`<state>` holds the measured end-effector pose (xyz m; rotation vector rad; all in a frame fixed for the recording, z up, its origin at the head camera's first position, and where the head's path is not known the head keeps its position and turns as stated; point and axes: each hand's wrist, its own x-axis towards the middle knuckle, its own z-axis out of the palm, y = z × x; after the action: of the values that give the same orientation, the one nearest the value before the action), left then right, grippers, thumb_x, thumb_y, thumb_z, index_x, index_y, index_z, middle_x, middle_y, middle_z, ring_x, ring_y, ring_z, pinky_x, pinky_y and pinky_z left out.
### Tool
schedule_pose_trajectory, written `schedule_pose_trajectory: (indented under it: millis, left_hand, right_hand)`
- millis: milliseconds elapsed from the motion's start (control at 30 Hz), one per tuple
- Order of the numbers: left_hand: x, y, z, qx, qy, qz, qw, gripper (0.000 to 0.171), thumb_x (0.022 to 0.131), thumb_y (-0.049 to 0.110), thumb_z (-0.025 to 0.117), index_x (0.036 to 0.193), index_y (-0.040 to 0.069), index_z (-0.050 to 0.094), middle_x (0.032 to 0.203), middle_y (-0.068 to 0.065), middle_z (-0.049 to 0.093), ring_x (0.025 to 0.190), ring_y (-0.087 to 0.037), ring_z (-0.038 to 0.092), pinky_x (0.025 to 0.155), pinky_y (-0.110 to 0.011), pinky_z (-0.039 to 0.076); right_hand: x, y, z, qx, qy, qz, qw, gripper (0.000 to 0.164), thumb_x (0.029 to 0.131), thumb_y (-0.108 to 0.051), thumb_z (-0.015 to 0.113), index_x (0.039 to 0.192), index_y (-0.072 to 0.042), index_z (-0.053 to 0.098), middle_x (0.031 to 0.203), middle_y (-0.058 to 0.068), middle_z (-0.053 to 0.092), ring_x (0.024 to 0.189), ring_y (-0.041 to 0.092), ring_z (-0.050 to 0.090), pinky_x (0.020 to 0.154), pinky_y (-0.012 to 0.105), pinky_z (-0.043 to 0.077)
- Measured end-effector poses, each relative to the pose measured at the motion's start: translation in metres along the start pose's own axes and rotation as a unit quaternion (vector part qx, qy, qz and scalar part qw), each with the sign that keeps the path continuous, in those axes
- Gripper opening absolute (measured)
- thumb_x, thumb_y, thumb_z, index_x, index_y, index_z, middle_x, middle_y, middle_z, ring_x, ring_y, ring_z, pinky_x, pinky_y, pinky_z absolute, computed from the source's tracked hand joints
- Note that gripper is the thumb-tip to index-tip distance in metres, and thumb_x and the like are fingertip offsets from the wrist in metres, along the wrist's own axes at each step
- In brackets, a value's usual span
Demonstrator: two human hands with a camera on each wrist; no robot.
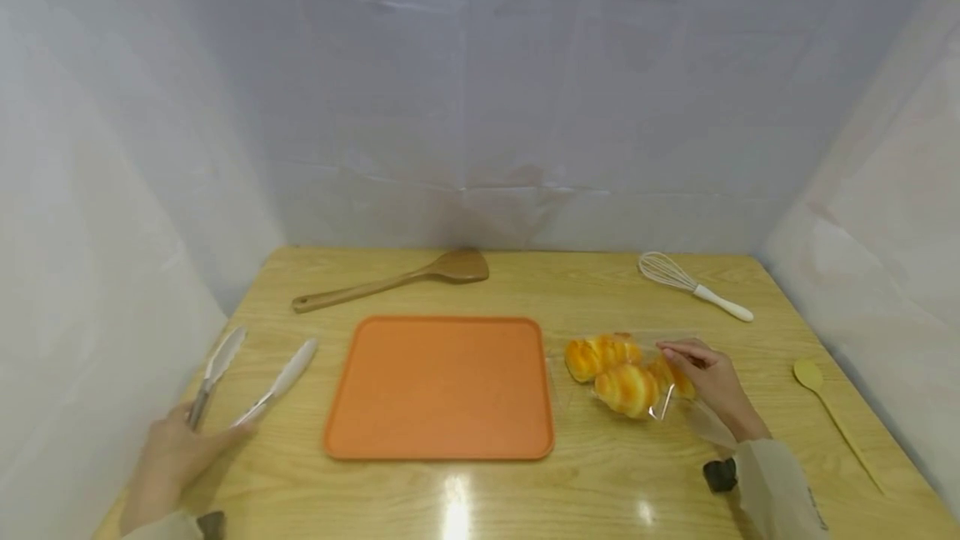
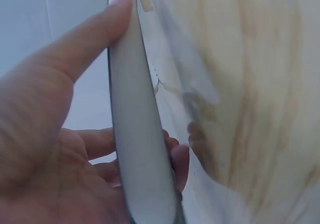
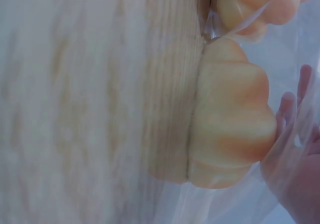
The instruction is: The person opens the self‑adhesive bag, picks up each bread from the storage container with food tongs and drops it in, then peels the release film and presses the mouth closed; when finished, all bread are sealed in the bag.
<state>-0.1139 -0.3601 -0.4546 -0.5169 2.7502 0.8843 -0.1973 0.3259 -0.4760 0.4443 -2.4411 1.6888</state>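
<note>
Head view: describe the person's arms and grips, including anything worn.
The left grip and right grip are bare, ungloved hands. The left sleeve, mostly out of frame, and right sleeve are pale beige. A small black block sits at the left wrist, another at the right. The right sleeve carries a dark marking, too small to read.

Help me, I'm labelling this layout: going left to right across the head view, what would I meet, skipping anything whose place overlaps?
Tongs → orange tray → bread rolls → yellow spoon.
</note>
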Motion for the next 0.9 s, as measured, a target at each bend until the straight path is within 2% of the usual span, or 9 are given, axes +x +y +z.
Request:
schedule_pose_trajectory:
  millis: [200,400,500,567,633,700,767,833,900]
  left_hand:
    - [-0.001,-0.003,0.004,-0.01,0.011,0.012,0.9998,0.095,0.082,0.056,0.071,0.127,-0.021,0.037,0.116,-0.044,0.052,0.101,-0.053,0.057,0.086,-0.063,0.048]
    - [-0.004,-0.001,0.007,-0.01,0.024,0.015,0.9996,0.1,0.087,0.055,0.065,0.14,-0.019,0.025,0.132,-0.048,0.038,0.118,-0.062,0.042,0.095,-0.07,0.041]
    - [-0.008,0.004,0.014,-0.009,0.08,0.027,0.9964,0.093,0.088,0.052,0.066,0.139,-0.016,0.03,0.132,-0.046,0.04,0.117,-0.062,0.041,0.094,-0.071,0.039]
    - [-0.012,0.014,0.019,-0.01,0.125,0.032,0.9916,0.084,0.09,0.046,0.066,0.14,-0.014,0.033,0.134,-0.044,0.04,0.12,-0.061,0.039,0.096,-0.072,0.036]
    - [-0.014,0.027,0.023,-0.021,0.148,0.038,0.988,0.075,0.093,0.04,0.064,0.141,-0.009,0.035,0.139,-0.042,0.036,0.125,-0.06,0.035,0.099,-0.074,0.03]
    - [-0.018,0.043,0.027,-0.047,0.143,0.038,0.9878,0.071,0.096,0.035,0.06,0.147,-0.005,0.031,0.148,-0.039,0.027,0.133,-0.059,0.026,0.104,-0.076,0.023]
    - [-0.022,0.058,0.034,-0.07,0.138,0.053,0.9866,0.065,0.098,0.033,0.057,0.147,-0.001,0.033,0.15,-0.036,0.025,0.135,-0.057,0.025,0.105,-0.076,0.024]
    - [-0.028,0.073,0.046,-0.097,0.147,0.09,0.9802,0.058,0.097,0.027,0.059,0.143,-0.001,0.039,0.147,-0.034,0.031,0.133,-0.054,0.031,0.105,-0.074,0.028]
    - [-0.034,0.089,0.063,-0.11,0.174,0.148,0.9674,0.048,0.094,0.018,0.063,0.135,-0.002,0.049,0.136,-0.032,0.044,0.123,-0.05,0.043,0.099,-0.07,0.037]
  right_hand:
    - [0.0,0.0,-0.001,0.003,-0.002,-0.008,1.0,0.028,0.099,-0.006,0.054,0.119,0.011,0.062,0.107,-0.023,0.064,0.098,-0.007,0.057,0.083,0.007,0.05]
    - [0.0,-0.001,-0.002,-0.004,-0.003,0.0,1.0,0.028,0.1,-0.006,0.052,0.12,0.011,0.062,0.107,-0.024,0.064,0.098,-0.008,0.057,0.083,0.007,0.05]
    - [0.001,-0.003,-0.001,-0.028,-0.006,0.016,0.999,0.03,0.101,-0.011,0.053,0.121,0.008,0.062,0.106,-0.026,0.062,0.098,-0.008,0.056,0.082,0.007,0.049]
    - [0.002,-0.004,-0.001,-0.042,-0.007,0.024,0.999,0.031,0.101,-0.014,0.053,0.122,0.007,0.063,0.106,-0.028,0.061,0.098,-0.009,0.056,0.081,0.007,0.048]
    - [0.003,-0.004,-0.002,-0.057,-0.009,0.027,0.998,0.032,0.101,-0.016,0.054,0.121,0.006,0.063,0.105,-0.03,0.06,0.097,-0.009,0.055,0.081,0.007,0.047]
    - [0.004,-0.004,-0.002,-0.063,-0.01,0.029,0.998,0.032,0.101,-0.017,0.054,0.121,0.006,0.064,0.105,-0.029,0.06,0.097,-0.01,0.055,0.08,0.007,0.047]
    - [0.003,-0.004,-0.002,-0.074,-0.012,0.031,0.997,0.032,0.101,-0.017,0.053,0.122,0.006,0.064,0.106,-0.027,0.06,0.097,-0.012,0.054,0.08,0.007,0.048]
    - [0.003,-0.005,-0.002,-0.077,-0.017,0.032,0.996,0.034,0.101,-0.019,0.053,0.123,0.006,0.063,0.107,-0.023,0.061,0.097,-0.011,0.054,0.08,0.007,0.048]
    - [0.003,-0.007,-0.003,-0.082,-0.023,0.031,0.996,0.034,0.102,-0.019,0.052,0.124,0.005,0.062,0.108,-0.023,0.06,0.097,-0.012,0.053,0.081,0.008,0.049]
